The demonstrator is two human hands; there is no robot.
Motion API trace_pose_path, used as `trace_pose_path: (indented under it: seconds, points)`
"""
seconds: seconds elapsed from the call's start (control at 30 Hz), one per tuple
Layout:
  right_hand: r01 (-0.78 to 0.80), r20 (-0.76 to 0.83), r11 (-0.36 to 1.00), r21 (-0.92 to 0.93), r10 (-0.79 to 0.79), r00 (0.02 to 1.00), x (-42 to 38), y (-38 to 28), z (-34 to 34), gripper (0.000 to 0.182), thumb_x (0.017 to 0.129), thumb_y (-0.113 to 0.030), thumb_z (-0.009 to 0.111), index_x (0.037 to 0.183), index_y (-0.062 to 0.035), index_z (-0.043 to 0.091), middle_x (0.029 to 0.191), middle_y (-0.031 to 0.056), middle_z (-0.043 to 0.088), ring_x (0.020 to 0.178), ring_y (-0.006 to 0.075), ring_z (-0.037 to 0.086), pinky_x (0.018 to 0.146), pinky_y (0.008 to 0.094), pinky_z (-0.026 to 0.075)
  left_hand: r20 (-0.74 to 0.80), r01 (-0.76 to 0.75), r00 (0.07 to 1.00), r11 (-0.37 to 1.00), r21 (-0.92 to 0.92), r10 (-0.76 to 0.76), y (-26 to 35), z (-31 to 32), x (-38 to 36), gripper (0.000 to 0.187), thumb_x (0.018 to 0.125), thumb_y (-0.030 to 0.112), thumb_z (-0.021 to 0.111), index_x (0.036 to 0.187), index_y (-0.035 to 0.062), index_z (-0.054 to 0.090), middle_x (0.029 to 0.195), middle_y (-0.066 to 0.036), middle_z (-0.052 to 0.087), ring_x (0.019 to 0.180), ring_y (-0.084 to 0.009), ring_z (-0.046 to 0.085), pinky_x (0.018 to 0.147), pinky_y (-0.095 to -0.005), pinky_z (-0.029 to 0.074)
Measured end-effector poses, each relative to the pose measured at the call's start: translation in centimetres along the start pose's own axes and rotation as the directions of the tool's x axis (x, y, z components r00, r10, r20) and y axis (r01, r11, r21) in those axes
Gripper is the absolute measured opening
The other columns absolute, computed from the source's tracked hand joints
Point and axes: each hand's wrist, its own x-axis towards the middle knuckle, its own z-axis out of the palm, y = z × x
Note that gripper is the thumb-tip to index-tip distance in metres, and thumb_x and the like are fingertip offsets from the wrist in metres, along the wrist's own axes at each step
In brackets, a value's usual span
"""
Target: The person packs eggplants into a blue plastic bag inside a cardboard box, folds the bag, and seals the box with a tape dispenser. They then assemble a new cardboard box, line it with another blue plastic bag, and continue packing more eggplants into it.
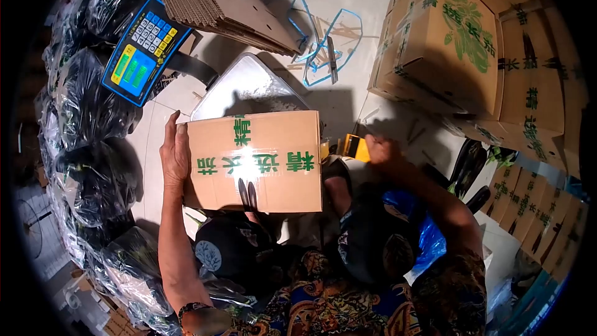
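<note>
A brown cardboard box (pixel 273 180) with green printed characters and eggplant pictures lies in front of me, its upper side shiny with clear tape. My left hand (pixel 175 152) is pressed along the box's left edge, fingers pointing away from me, steadying it. To the right of the box, my right hand (pixel 384 151) is closed round a yellow-orange tape dispenser (pixel 356 147), close to the box's right side. Part of the dispenser is covered by the fingers. Just behind the box sits the metal pan of a weighing scale (pixel 255 84), partly hidden by it.
The scale's blue keypad display (pixel 144 50) stands at the upper left, beside folded flat cardboard (pixel 230 6). Plastic-wrapped bundles (pixel 93 106) line the left. Blue strapping (pixel 320 56) lies on the floor. Large printed boxes (pixel 460 43) are stacked right, with loose eggplants (pixel 467 165) below.
</note>
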Motion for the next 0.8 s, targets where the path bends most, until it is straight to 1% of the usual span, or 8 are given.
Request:
trace_pose_path:
  seconds: [0.07,0.1,0.13,0.27,0.33,0.4,0.5,0.8]
  points:
    - [0.09,0.036,0.992,0.089,-0.093,0.995,1.6,-1.6,0.8,0.017,0.079,-0.009,0.053,0.092,0.0022,0.053,0.085,0.0232,0.062,0.085,0.0393,0.062,0.071,0.0498,0.048,0.002,-0.013,1.0,1.0,-0.006,0.013,-0.7,0.1,-0.3,0.056,0.099,0.045,0.037,0.141,0.008,0.041,0.11,-0.025,0.064,0.107,-0.0321,0.062,0.094,-0.0355,0.044]
    - [0.292,-0.13,0.815,-0.5,-0.404,0.905,1.6,-2.4,1.5,0.025,0.08,-0.009,0.052,0.098,0.007,0.055,0.083,0.022,0.061,0.08,0.0378,0.061,0.068,0.0488,0.047,-0.019,-0.052,0.998,0.999,-0.008,0.052,-1.5,0.6,-0.4,0.056,0.099,0.045,0.037,0.141,0.0083,0.041,0.113,-0.025,0.063,0.109,-0.0319,0.061,0.095,-0.0355,0.043]
    - [0.223,-0.075,0.323,-0.92,-0.702,0.708,1.9,-3.2,2.1,0.032,0.08,-0.009,0.051,0.104,0.0119,0.057,0.081,0.0208,0.06,0.076,0.0363,0.059,0.065,0.0478,0.046,-0.043,-0.098,0.994,0.995,-0.01,0.098,-1.9,0.7,-0.3,0.056,0.099,0.045,0.037,0.142,0.0087,0.04,0.115,-0.024,0.062,0.11,-0.0317,0.06,0.096,-0.0356,0.043]
    - [0.34,-0.043,0.653,-0.677,-0.496,0.867,4.5,-4.1,2.7,0.036,0.082,-0.017,0.053,0.104,0.01,0.063,0.088,0.0218,0.057,0.08,0.0318,0.053,0.062,0.0476,0.039,-0.004,0.038,0.999,0.979,-0.198,-0.04,-0.6,0.8,-2.4,0.059,0.098,0.046,0.039,0.142,0.006,0.038,0.121,-0.025,0.058,0.112,-0.0344,0.057,0.099,-0.0368,0.04]
    - [0.235,0.025,0.431,-0.871,-0.439,0.898,3.5,-6.9,1.1,0.029,0.079,-0.017,0.059,0.102,-0.0009,0.068,0.097,0.0093,0.061,0.085,0.0272,0.055,0.062,0.0504,0.039,-0.023,-0.02,1.0,0.983,-0.183,0.016,-2.7,1.2,-2.2,0.06,0.097,0.047,0.039,0.139,0.0032,0.042,0.12,-0.025,0.058,0.114,-0.0325,0.055,0.1,-0.0355,0.039]
    - [0.235,0.163,0.427,-0.873,-0.2,0.966,5.5,-9.8,2.4,0.027,0.08,-0.015,0.06,0.103,-0.0038,0.069,0.104,0.0048,0.063,0.091,0.0273,0.057,0.063,0.0523,0.041,-0.064,-0.075,0.996,0.979,-0.188,0.064,-3.6,1.4,-2.5,0.059,0.097,0.047,0.039,0.136,0.0024,0.045,0.12,-0.024,0.058,0.115,-0.0307,0.054,0.101,-0.0348,0.038]
    - [0.296,0.204,0.195,-0.935,-0.386,0.9,2.5,-8.5,-0.7,0.03,0.08,-0.016,0.06,0.107,-0.0069,0.07,0.109,0.0081,0.064,0.1,0.027,0.057,0.07,0.0527,0.043,0.013,0.059,0.998,0.924,-0.378,-0.058,-4.2,1.7,-2.0,0.052,0.099,0.039,0.042,0.13,-0.0012,0.05,0.123,-0.019,0.056,0.115,-0.0251,0.052,0.101,-0.0334,0.037]
    - [0.323,0.159,0.497,-0.806,-0.343,0.926,6.7,-1.3,10.5,0.033,0.083,-0.029,0.059,0.104,-0.0065,0.069,0.094,0.0084,0.063,0.09,0.0248,0.056,0.061,0.0433,0.04,0.056,-0.003,0.998,0.864,-0.504,0.037,-3.4,2.7,-2.6,0.049,0.099,0.04,0.042,0.124,-0.0009,0.049,0.114,-0.011,0.055,0.104,-0.0191,0.051,0.093,-0.0308,0.04]
